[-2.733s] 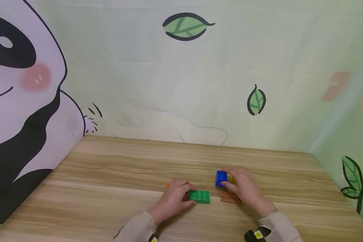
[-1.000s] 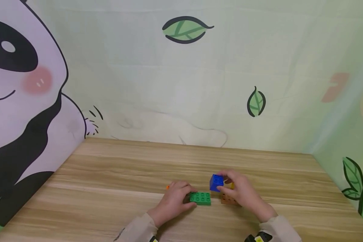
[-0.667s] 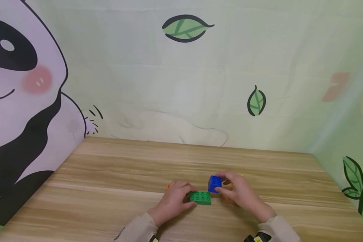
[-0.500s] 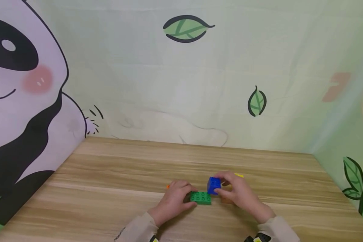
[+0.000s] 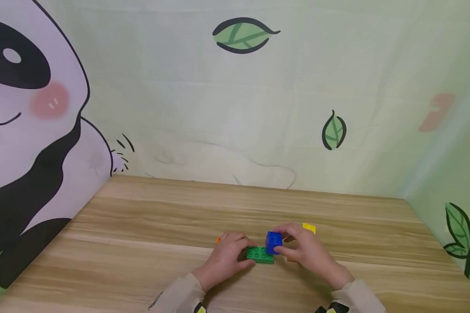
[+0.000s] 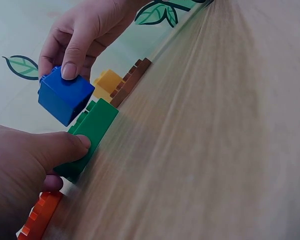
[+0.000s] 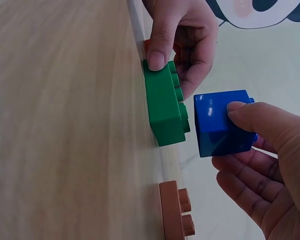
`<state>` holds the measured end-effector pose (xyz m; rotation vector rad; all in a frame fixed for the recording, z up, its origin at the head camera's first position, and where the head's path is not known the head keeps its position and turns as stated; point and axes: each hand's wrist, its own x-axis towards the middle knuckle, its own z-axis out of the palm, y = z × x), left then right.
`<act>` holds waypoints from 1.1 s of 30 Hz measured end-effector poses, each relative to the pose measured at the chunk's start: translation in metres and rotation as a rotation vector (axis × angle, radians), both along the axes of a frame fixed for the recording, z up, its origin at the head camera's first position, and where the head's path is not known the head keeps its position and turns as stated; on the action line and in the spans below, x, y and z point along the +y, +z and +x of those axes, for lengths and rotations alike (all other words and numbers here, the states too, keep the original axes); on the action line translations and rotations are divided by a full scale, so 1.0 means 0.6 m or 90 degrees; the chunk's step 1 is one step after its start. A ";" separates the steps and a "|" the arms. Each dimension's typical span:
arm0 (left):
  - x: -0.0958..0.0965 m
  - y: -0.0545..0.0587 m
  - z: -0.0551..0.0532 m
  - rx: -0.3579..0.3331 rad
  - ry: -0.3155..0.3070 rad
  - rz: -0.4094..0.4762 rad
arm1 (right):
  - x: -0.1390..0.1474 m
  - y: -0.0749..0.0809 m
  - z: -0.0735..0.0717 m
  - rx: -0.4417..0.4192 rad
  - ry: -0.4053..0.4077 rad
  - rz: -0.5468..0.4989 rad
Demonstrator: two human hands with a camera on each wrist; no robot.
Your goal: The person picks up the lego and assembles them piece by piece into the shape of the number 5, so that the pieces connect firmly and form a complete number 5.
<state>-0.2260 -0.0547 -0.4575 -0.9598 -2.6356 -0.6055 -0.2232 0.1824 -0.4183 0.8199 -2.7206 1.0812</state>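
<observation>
A green toy brick (image 5: 256, 256) lies on the table with its studs up. My left hand (image 5: 227, 261) grips its left end, the thumb along the near side in the left wrist view. Between the thumb and fingers of my right hand (image 5: 307, 250) is a blue toy brick (image 5: 273, 243). In the right wrist view the blue brick (image 7: 224, 124) hangs just over the studs of the green brick (image 7: 165, 110), with a small gap between them. It is above the green brick's right end and slightly tilted.
A brown brick (image 7: 171, 212) lies right of the green one, mostly under my right hand in the head view. Behind it is a yellow brick (image 5: 309, 228). An orange brick (image 6: 40, 217) lies beyond my left hand. The wooden table (image 5: 160, 208) meets a printed backdrop.
My right hand has moved left with the blue brick, from above the brown brick to over the green brick's right end. The yellow brick has come into sight. My left hand has stayed put.
</observation>
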 end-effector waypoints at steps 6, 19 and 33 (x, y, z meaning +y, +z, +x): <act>0.001 0.002 0.000 0.002 0.001 -0.006 | -0.006 -0.001 0.002 -0.003 0.009 -0.001; 0.001 0.002 0.000 -0.003 0.004 -0.011 | -0.011 -0.003 0.004 -0.037 0.017 0.020; 0.001 0.003 0.000 -0.012 0.005 -0.013 | -0.013 -0.006 0.006 -0.010 0.036 0.033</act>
